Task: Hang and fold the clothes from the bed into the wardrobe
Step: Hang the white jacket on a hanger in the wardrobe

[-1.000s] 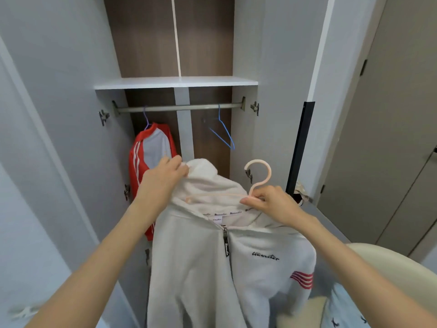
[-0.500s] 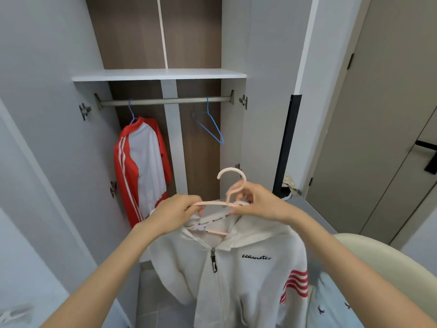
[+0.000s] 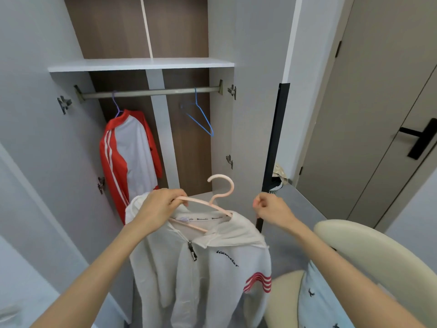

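Observation:
A white zip hoodie (image 3: 208,263) with red stripes on one sleeve hangs on a pink hanger (image 3: 218,195) in front of the open wardrobe. My left hand (image 3: 160,209) grips the hanger's left arm together with the hoodie's shoulder. My right hand (image 3: 272,209) hovers to the right of the hanger with fingers curled, holding nothing. The metal rail (image 3: 151,92) runs above, under a white shelf (image 3: 142,65).
On the rail hang a red and white jacket (image 3: 127,157) at the left and a bare blue hanger (image 3: 201,114) at the right. A cream chair (image 3: 378,256) with a patterned cloth (image 3: 316,301) stands at lower right. A door with a black handle (image 3: 418,138) is at the right.
My right hand has let go of the hanger's neck and moved off to the right. The left hand keeps its grip on the hanger and the hoodie.

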The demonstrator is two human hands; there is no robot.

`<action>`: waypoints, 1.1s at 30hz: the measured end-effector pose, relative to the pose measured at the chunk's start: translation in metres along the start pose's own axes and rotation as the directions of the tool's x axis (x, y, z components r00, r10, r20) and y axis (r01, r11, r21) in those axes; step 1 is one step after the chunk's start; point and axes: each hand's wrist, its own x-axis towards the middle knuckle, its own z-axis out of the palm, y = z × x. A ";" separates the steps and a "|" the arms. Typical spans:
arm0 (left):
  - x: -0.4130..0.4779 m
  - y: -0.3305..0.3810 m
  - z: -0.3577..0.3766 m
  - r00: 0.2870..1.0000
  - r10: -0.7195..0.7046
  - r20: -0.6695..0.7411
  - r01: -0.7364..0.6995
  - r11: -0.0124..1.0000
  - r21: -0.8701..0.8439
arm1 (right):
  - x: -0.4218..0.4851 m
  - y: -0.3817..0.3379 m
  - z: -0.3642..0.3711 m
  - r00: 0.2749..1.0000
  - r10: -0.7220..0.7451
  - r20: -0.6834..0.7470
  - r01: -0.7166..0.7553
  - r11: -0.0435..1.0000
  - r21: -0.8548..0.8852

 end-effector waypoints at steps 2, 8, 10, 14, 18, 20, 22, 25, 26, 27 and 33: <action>-0.005 -0.013 -0.006 0.998 0.023 -0.051 -0.027 0.997 -0.066 | 0.001 0.009 -0.001 0.987 0.061 0.150 -0.076 0.993 0.090; -0.012 -0.019 -0.009 0.969 0.149 -0.196 -0.184 0.967 -0.179 | 0.000 -0.002 0.049 0.887 0.207 0.413 -0.260 0.963 0.077; -0.011 -0.018 -0.009 0.960 0.172 -0.222 -0.212 0.962 -0.174 | -0.007 -0.007 0.073 0.818 0.239 0.524 -0.343 0.933 0.108; -0.013 -0.021 -0.007 0.958 0.141 -0.249 -0.176 0.976 -0.127 | -0.020 -0.008 0.103 0.640 0.268 0.720 -0.484 0.868 0.107; -0.016 -0.027 0.003 0.956 -0.099 -0.277 0.056 0.986 -0.158 | -0.019 -0.011 0.128 0.603 0.284 0.745 -0.645 0.723 0.247; -0.017 -0.030 0.006 0.935 -0.242 -0.259 0.195 0.961 -0.196 | -0.013 -0.016 0.132 0.652 0.288 0.701 -0.696 0.594 0.403; -0.017 -0.035 0.007 0.913 -0.310 -0.264 0.261 0.944 -0.204 | -0.006 -0.018 0.125 0.760 0.314 0.568 -0.638 0.524 0.564; -0.022 -0.044 0.008 0.920 -0.283 -0.271 0.190 0.927 -0.322 | 0.013 -0.020 0.099 0.836 0.224 0.501 -0.548 0.382 0.744; -0.023 -0.047 0.008 0.922 -0.266 -0.282 0.158 0.922 -0.353 | 0.018 -0.019 0.093 0.829 0.169 0.532 -0.557 0.309 0.770; -0.024 -0.049 0.008 0.921 -0.247 -0.300 0.121 0.916 -0.383 | 0.022 -0.018 0.091 0.810 0.152 0.567 -0.587 0.242 0.773; -0.008 -0.046 0.010 0.937 -0.083 -0.340 -0.055 0.924 -0.378 | 0.022 -0.002 0.120 0.626 0.256 0.737 -0.779 0.245 0.577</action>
